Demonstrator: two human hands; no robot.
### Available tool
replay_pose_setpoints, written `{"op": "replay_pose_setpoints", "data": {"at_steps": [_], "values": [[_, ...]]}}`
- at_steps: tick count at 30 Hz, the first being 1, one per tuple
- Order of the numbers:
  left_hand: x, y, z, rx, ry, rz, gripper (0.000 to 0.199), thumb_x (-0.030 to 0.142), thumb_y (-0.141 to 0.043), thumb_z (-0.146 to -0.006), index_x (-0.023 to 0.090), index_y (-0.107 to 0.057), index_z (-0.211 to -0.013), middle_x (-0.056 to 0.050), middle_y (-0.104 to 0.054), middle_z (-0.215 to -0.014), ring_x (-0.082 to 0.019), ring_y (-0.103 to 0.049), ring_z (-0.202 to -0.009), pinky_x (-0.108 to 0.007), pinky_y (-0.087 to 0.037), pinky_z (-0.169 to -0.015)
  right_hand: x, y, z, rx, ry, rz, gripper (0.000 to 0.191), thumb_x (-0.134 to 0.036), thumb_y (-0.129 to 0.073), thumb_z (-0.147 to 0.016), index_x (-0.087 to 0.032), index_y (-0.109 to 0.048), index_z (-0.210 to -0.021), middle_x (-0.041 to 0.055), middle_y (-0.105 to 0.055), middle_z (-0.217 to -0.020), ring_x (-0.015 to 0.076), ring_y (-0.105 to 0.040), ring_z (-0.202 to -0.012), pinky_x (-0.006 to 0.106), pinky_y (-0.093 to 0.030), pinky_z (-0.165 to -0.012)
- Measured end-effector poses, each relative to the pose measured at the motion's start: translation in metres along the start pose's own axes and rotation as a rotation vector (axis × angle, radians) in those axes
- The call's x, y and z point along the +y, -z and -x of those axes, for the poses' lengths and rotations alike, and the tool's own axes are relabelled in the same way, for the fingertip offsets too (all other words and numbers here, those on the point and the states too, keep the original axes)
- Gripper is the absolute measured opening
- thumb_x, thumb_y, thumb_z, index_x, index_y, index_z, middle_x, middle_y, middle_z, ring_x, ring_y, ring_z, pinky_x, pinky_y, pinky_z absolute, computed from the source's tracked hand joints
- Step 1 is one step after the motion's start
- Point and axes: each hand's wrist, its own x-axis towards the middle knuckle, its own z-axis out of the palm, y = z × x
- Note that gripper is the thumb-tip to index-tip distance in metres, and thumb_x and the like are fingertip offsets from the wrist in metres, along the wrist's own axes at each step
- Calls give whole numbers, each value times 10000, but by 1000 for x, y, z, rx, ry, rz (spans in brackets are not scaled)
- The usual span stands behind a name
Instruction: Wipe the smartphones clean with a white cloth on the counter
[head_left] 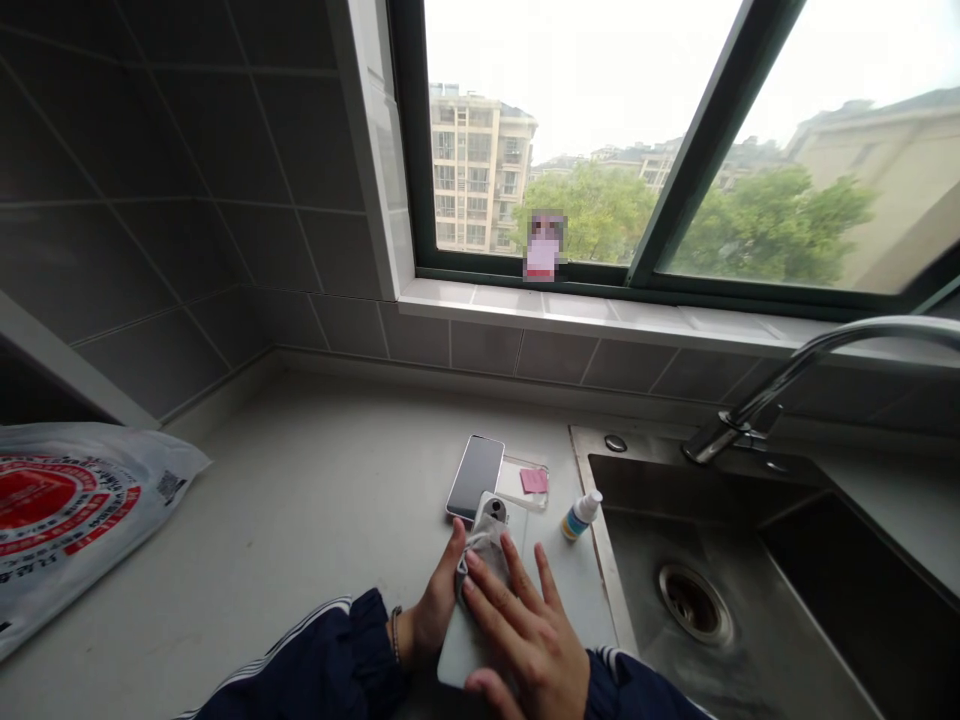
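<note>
My left hand (pixel 435 605) grips a white smartphone (pixel 459 650) by its left edge, back side up, with the camera lenses at the far end. Across the phone's back lies a grey cloth (pixel 487 541). My right hand (pixel 536 640) rests over cloth and phone, its fingers stretched out and spread, palm down. Just beyond, a second phone (pixel 477 477) with a dark screen lies on the counter. Partly behind it is a clear phone case (pixel 513 482) with a small pink square (pixel 534 481) on it. A small white-capped bottle (pixel 579 517) stands right of my hands.
To the right is a steel sink (pixel 611 575) with a curved faucet (pixel 780 375). A white plastic bag with red print (pixel 82 510) lies at the counter's left. Behind the counter (pixel 322 480) are a tiled wall and a window sill (pixel 585 308).
</note>
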Motion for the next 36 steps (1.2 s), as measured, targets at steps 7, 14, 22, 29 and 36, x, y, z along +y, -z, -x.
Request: {"op": "replay_pose_setpoints", "data": {"at_steps": [7,14,22,29,36], "values": [[-8,7,-3,-242,-141,-253,646,597,-319,-936,179,-478,-1402,-111,-539,-1399,-258,-376,-1383,-387,-165,-1171,8,17,-2,-27,-117,67,701,-473,-471,-946,-114,-273,-1514,107,-268,-1561,448,-116,-1434,647,2,-1144],[-8,12,-5,-198,-45,-187,740,690,-330,-880,191,-464,-1409,-142,-595,-1316,-341,-497,-1267,-478,-317,-1077,24,8,0,46,-233,90,647,-380,-437,-963,-103,-253,-1518,118,-276,-1558,438,-102,-1442,645,-118,-1132],[-3,3,-9,-186,-159,-50,704,627,-323,-916,137,-471,-1399,-166,-611,-1291,-316,-508,-1262,-435,-279,-1105,23,8,3,28,-145,58,587,-306,-491,-945,-92,-352,-1474,119,-327,-1535,409,-155,-1441,632,-153,-1139],[-1,-3,-8,-29,-211,35,702,621,-305,-927,68,-622,-1221,-174,-710,-1073,-286,-614,-1129,-408,-344,-1071,10,14,0,17,19,-50,474,-352,-548,-924,-124,-534,-1340,74,-419,-1489,380,-234,-1426,619,-170,-1156],[2,-8,-4,121,-174,45,739,669,-386,-881,37,-645,-1164,-175,-733,-960,-275,-680,-987,-366,-441,-968,2,8,-10,173,227,-110,488,-525,-488,-950,-128,-639,-1192,47,-565,-1369,342,-361,-1378,587,-125,-1179]]}}
